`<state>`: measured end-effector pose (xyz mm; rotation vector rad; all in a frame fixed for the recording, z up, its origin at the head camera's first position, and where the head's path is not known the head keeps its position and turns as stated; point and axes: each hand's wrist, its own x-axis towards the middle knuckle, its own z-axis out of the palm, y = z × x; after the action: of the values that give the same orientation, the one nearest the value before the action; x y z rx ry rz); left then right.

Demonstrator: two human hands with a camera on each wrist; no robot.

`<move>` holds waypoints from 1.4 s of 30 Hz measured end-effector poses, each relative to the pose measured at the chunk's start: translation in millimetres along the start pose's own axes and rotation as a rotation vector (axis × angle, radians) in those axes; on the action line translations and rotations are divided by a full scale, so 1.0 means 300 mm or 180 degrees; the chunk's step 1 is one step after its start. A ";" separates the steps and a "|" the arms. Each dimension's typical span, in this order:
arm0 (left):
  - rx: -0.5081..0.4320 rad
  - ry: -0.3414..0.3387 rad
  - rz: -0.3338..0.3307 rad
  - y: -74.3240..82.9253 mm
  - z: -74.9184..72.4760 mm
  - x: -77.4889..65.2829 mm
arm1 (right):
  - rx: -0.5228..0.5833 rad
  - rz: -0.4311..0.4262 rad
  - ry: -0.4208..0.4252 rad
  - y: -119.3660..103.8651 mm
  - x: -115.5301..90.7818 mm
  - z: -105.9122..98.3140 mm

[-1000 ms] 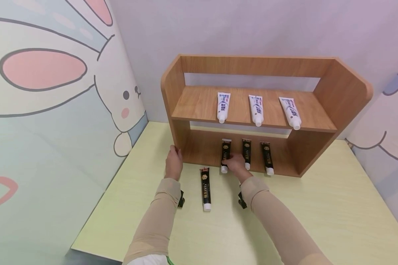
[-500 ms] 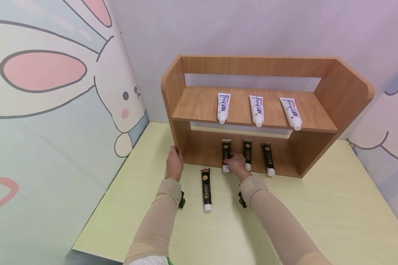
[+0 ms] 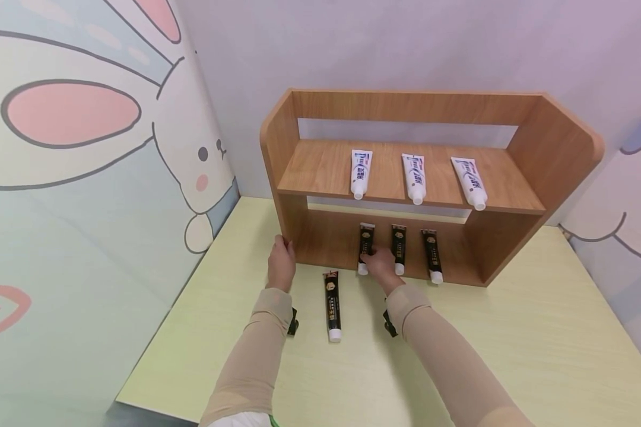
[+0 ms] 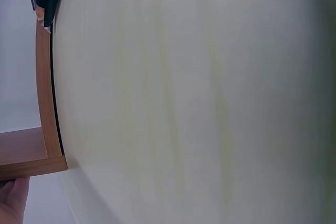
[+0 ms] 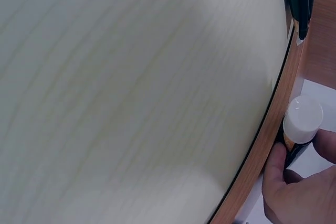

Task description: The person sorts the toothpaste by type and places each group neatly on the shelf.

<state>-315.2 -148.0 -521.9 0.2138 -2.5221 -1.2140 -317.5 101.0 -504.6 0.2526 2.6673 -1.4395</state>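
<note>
My right hand (image 3: pixel 381 262) pinches a black toothpaste tube (image 3: pixel 365 237) near its white cap, on the lower board of a wooden shelf (image 3: pixel 326 234). In the right wrist view the cap (image 5: pixel 304 118) faces me, with finger and thumb on either side of the tube. My left hand (image 3: pixel 281 264) holds the shelf's left side panel near its bottom front corner; part of the hand (image 4: pixel 16 198) shows against the outer face. Two more black tubes, one (image 3: pixel 399 246) beside my right hand and another (image 3: pixel 431 255) farther right, lie caps forward. A loose black tube (image 3: pixel 332 305) lies on the table between my arms.
On the upper board lie three white toothpaste tubes, left (image 3: pixel 360 173), middle (image 3: pixel 415 178) and right (image 3: pixel 470 182). The shelf stands on a pale yellow table (image 3: pixel 555 332) against the back wall (image 3: pixel 406 41). A wall with a cartoon rabbit (image 3: pixel 176 154) borders the table's left side.
The tube in my right hand has shifted slightly right and back on the lower board, its cap drawn nearer the shelf's front edge. My left hand stays at the side panel.
</note>
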 end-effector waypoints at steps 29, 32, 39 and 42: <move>-0.0022 -0.0012 0.0054 0.013 -0.017 -0.005 | 0.0302 -0.0230 0.0028 -0.049 -0.064 -0.015; -0.0032 -0.0023 0.0033 0.015 -0.017 -0.005 | 0.0377 -0.0228 0.0001 -0.057 -0.071 -0.008; -0.0037 -0.0058 -0.0034 0.017 -0.016 -0.003 | 0.0328 -0.0301 -0.0085 -0.064 -0.091 0.008; -0.0016 -0.0061 -0.0011 0.012 -0.013 -0.001 | 0.0226 -0.0320 -0.0104 -0.067 -0.103 0.014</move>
<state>-313.3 -148.6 -516.9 0.2063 -2.5356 -1.2293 -290.9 83.7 -485.2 0.1007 2.6413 -1.5547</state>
